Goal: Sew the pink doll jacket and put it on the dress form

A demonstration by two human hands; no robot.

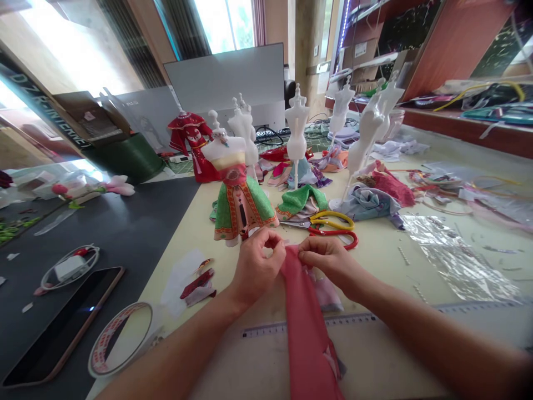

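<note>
A long strip of pink-red fabric (pixel 306 328) runs from the near table edge up to both hands. My left hand (pixel 262 261) pinches its upper left corner between thumb and fingers. The upper right corner is pinched in my right hand (pixel 322 258). The strip lies across a clear ruler (pixel 350 319), with a pale pink scrap (pixel 328 294) partly under it. Just beyond the hands are scissors (pixel 333 220) with yellow and red handles, and a small mannequin in a green and pink dress (pixel 260 203).
Several white mini mannequins (pixel 297 128) stand behind, among fabric pieces. At left are a tape roll (pixel 100 347), a phone (pixel 66 328) and a coiled cable with charger (pixel 70 268). Clear plastic film (pixel 453 258) lies at right. Dark red scraps (pixel 197 283) are left of the hands.
</note>
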